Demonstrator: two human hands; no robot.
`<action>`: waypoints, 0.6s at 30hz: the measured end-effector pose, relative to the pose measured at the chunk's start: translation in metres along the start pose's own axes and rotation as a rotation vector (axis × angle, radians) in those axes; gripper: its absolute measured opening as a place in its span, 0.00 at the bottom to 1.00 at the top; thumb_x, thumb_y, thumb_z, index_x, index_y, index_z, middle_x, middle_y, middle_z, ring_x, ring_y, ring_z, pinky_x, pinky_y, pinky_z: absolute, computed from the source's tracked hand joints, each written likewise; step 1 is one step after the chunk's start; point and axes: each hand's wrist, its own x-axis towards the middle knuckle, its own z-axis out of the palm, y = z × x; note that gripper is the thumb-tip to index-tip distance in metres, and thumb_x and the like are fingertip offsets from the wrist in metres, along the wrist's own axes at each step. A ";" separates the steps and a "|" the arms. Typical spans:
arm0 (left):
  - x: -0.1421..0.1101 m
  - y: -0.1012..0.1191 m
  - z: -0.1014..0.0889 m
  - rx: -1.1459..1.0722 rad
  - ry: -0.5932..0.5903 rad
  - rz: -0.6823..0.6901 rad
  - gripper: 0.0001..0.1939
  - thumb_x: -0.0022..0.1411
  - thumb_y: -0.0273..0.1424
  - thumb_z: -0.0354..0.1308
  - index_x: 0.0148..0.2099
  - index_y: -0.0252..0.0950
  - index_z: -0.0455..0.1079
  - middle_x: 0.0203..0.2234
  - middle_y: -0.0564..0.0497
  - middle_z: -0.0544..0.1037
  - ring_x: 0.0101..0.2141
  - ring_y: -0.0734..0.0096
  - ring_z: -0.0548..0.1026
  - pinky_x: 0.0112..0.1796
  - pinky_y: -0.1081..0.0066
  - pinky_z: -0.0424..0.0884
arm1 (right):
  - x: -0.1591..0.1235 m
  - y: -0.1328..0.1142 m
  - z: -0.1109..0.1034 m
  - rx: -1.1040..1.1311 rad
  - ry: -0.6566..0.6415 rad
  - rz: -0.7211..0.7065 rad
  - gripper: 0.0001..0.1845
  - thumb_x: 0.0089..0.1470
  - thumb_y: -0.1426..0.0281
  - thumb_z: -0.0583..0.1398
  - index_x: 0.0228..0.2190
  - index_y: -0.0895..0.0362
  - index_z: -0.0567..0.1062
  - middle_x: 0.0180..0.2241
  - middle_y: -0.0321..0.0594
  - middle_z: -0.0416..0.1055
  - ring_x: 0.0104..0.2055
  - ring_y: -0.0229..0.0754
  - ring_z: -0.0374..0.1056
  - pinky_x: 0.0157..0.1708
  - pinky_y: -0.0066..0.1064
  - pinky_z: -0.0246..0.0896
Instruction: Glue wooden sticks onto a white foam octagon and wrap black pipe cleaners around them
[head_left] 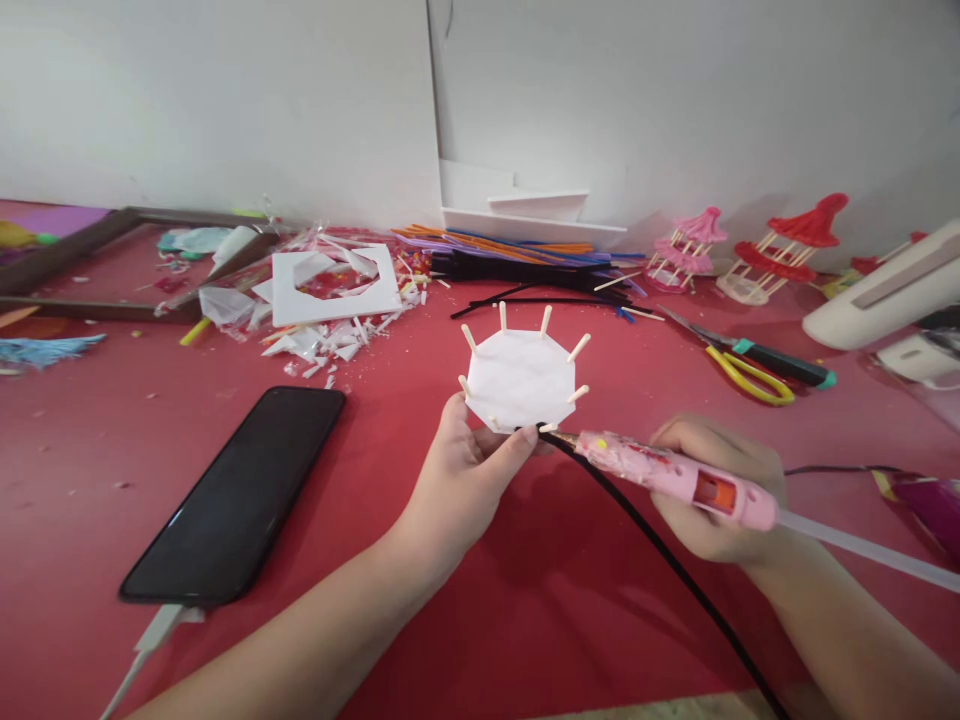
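My left hand pinches the near edge of a white octagonal foam piece with short wooden sticks standing round its rim, and presses the end of a black pipe cleaner against that edge. My right hand grips a pink hot glue gun. Its nozzle touches the spot where the pipe cleaner meets the octagon. A clear glue stick pokes out of the gun's back toward the right.
On the red table lie a black phone on a cable at left, white foam scraps and a cut-out sheet, a pile of pipe cleaners, yellow-handled scissors, pink and red pagoda models, and a wooden frame.
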 end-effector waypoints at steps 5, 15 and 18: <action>0.000 -0.001 -0.002 0.005 -0.006 0.010 0.22 0.58 0.32 0.67 0.51 0.39 0.62 0.40 0.49 0.84 0.40 0.69 0.82 0.47 0.69 0.74 | -0.001 0.001 0.000 0.000 0.018 -0.007 0.08 0.47 0.77 0.58 0.30 0.53 0.68 0.20 0.36 0.64 0.20 0.39 0.60 0.19 0.31 0.53; 0.000 0.001 -0.001 0.008 0.031 0.008 0.22 0.57 0.31 0.68 0.50 0.38 0.63 0.40 0.49 0.84 0.38 0.69 0.82 0.47 0.68 0.75 | -0.001 0.001 0.000 -0.032 0.055 0.004 0.08 0.46 0.78 0.57 0.27 0.53 0.67 0.21 0.35 0.65 0.21 0.38 0.60 0.20 0.31 0.53; 0.000 0.001 -0.001 0.010 0.029 -0.003 0.23 0.56 0.32 0.68 0.50 0.38 0.63 0.39 0.48 0.84 0.38 0.68 0.83 0.47 0.67 0.75 | -0.003 0.002 0.001 -0.050 0.062 0.030 0.07 0.46 0.77 0.58 0.26 0.53 0.67 0.21 0.36 0.64 0.21 0.39 0.59 0.20 0.32 0.53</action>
